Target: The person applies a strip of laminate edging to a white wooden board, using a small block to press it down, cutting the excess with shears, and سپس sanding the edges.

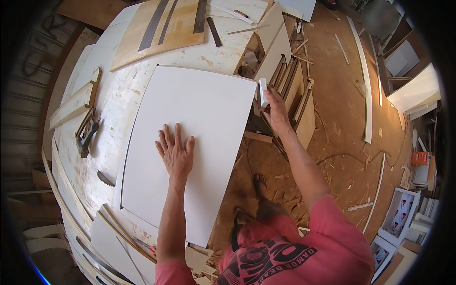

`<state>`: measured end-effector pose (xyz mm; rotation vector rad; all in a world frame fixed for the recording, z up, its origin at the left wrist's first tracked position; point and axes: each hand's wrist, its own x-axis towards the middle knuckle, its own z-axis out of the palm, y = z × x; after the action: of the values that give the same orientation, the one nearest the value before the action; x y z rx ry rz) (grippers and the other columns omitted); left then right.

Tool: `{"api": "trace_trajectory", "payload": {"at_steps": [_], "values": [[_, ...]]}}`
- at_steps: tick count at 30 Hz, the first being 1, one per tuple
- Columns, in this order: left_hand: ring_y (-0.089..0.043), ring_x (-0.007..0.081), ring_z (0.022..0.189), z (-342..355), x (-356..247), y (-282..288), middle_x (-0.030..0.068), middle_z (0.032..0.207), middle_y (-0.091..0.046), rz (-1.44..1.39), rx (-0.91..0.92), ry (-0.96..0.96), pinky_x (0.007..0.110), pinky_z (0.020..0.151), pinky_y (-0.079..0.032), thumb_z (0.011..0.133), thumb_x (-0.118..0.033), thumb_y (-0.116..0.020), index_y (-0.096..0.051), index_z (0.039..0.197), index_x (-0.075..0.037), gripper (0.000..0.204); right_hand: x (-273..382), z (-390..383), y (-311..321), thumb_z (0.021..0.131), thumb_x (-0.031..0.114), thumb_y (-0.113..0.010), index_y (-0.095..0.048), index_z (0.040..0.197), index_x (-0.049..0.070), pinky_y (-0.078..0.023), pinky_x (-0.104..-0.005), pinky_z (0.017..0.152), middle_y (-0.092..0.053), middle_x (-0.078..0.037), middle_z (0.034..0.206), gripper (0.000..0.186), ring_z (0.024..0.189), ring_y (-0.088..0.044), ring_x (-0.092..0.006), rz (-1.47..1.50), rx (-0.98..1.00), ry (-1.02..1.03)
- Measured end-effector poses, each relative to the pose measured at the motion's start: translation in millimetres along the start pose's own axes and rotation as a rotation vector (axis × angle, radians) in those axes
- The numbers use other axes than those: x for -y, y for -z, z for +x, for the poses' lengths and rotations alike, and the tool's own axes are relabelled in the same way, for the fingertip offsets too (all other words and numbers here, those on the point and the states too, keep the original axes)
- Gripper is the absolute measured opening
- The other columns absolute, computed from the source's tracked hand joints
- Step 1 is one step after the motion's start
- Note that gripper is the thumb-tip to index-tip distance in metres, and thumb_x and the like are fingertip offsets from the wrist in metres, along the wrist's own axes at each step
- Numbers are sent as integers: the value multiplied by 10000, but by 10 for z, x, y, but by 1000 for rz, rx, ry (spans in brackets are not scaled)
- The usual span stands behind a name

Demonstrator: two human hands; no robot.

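Observation:
A large white panel (209, 107) lies flat on the worktable, its right side along the table's edge. My left hand (175, 153) rests palm down near its middle, fingers spread. At the panel's far right corner, my right hand (277, 110) grips a small white rectangular block (262, 93), held upright on its narrow side. The block is close against the panel's edge; whether they touch I cannot tell. Part of my right hand's fingers is hidden behind the block.
A plywood board (183, 23) with dark strips lies at the table's far end. To the left are a black-handled tool (87, 137) and a toothed saw blade (105, 178). Upright boards (304, 111) stand beside the table. Offcuts and a cable (351, 155) litter the brown floor.

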<state>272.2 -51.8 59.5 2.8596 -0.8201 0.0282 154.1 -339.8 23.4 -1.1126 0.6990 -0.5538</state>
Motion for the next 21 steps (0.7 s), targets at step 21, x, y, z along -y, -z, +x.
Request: {"api": "trace_trajectory", "payload": {"at_steps": [21], "values": [[-129,329,1409,-8,4,-70,166,1496,-225,59,-30,10,505,1134,-111,943,-525,-334,-305,1437,-153,619,-697,-2674,-173,900,283,-545,-444,1337,14,-366,-301,966,-469,-117,1230,522,1139,-461,-205,-270,624,-258]]}}
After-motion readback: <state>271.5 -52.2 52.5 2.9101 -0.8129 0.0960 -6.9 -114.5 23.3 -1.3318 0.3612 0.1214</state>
